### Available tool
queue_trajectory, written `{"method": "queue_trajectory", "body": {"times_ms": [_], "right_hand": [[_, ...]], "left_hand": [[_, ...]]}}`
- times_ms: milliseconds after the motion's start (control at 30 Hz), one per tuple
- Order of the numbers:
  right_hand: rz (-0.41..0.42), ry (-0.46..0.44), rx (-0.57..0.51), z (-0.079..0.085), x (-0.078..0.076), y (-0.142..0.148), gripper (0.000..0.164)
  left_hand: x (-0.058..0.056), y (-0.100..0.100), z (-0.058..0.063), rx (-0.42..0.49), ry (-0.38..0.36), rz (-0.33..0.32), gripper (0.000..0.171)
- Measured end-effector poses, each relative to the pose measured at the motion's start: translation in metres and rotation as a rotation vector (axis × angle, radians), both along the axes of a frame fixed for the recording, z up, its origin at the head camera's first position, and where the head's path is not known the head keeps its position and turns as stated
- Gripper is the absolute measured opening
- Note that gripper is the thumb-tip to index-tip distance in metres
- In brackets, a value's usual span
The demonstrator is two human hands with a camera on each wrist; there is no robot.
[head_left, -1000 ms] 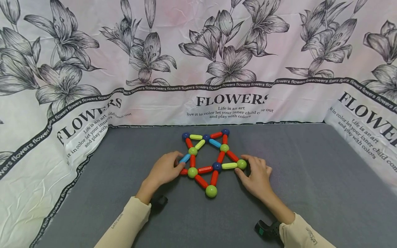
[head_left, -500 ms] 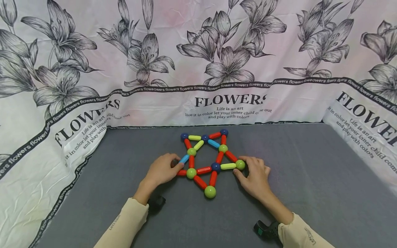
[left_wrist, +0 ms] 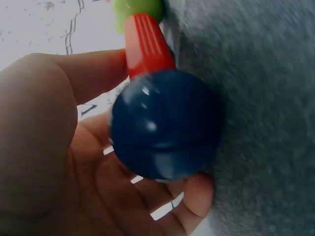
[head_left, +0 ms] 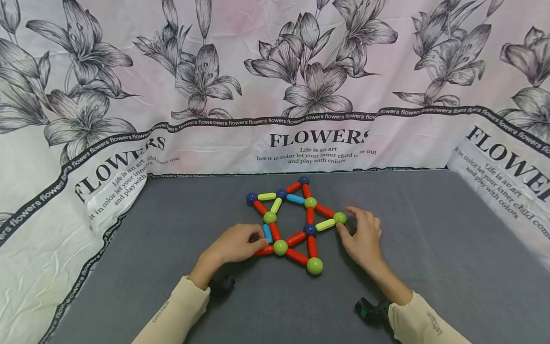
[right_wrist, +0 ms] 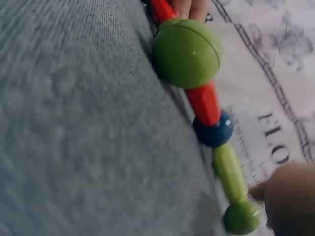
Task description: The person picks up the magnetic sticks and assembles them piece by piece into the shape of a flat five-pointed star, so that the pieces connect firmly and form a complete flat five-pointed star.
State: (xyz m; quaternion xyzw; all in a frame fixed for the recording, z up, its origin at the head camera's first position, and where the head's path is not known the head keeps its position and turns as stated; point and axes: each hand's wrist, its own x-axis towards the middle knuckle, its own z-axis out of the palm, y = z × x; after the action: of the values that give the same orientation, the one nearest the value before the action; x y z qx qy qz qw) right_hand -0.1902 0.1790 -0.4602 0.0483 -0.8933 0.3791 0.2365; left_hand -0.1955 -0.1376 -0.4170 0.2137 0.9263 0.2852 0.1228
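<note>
A flat star of magnetic rods and balls (head_left: 296, 239) lies on the grey tabletop, with red, yellow and blue rods joining green and dark blue balls. My left hand (head_left: 234, 243) grips its left corner. In the left wrist view that corner is a dark blue ball (left_wrist: 167, 125), the thumb lying against the red rod (left_wrist: 147, 44) beside it and the fingers curled behind. At the right corner my right hand (head_left: 363, 236) pinches a green ball (head_left: 340, 218) between thumb and fingers. The lower green ball (head_left: 315, 266) points toward the person. In the head view the left hand hides the blue ball.
Grey cloth (head_left: 429, 229) covers the table around the star. A white floral curtain (head_left: 215, 143) rises behind the table and along both sides. Black wrist straps (head_left: 371, 310) sit below the hands.
Both hands have turned the star counterclockwise: its lower ball has swung right, the right corner upward, the upper-left ball down and left. The left hand has shifted right and nearer the person.
</note>
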Motion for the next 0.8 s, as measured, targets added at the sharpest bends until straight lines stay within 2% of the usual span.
{"method": "queue_trajectory", "body": {"times_ms": [67, 167, 233, 300, 433, 567, 667, 800], "right_hand": [[0.078, 0.067, 0.033, 0.004, 0.004, -0.005, 0.046], [0.287, 0.159, 0.145, 0.012, 0.013, -0.017, 0.042], [0.425, 0.166, 0.248, 0.016, 0.020, -0.027, 0.041], [0.503, 0.153, 0.361, 0.017, 0.027, -0.035, 0.043], [0.513, 0.131, 0.496, 0.014, 0.031, -0.040, 0.035], [0.543, 0.124, 0.483, 0.011, 0.021, -0.027, 0.022], [0.608, 0.114, 0.461, 0.013, 0.010, -0.011, 0.020], [0.651, 0.091, 0.458, 0.019, 0.001, 0.009, 0.019]], "left_hand": [[0.000, -0.001, 0.000, 0.018, -0.011, 0.025, 0.014], [-0.001, -0.002, -0.002, 0.041, -0.010, 0.038, 0.015], [-0.001, -0.002, -0.002, 0.050, 0.003, 0.022, 0.018], [-0.003, -0.002, -0.003, 0.056, 0.029, -0.017, 0.022], [-0.003, -0.002, -0.003, 0.040, 0.066, -0.088, 0.022], [-0.002, -0.001, -0.003, -0.001, 0.072, -0.111, 0.020], [-0.001, -0.001, -0.003, -0.018, 0.076, -0.117, 0.023], [0.001, 0.001, -0.002, -0.015, 0.080, -0.145, 0.027]]}}
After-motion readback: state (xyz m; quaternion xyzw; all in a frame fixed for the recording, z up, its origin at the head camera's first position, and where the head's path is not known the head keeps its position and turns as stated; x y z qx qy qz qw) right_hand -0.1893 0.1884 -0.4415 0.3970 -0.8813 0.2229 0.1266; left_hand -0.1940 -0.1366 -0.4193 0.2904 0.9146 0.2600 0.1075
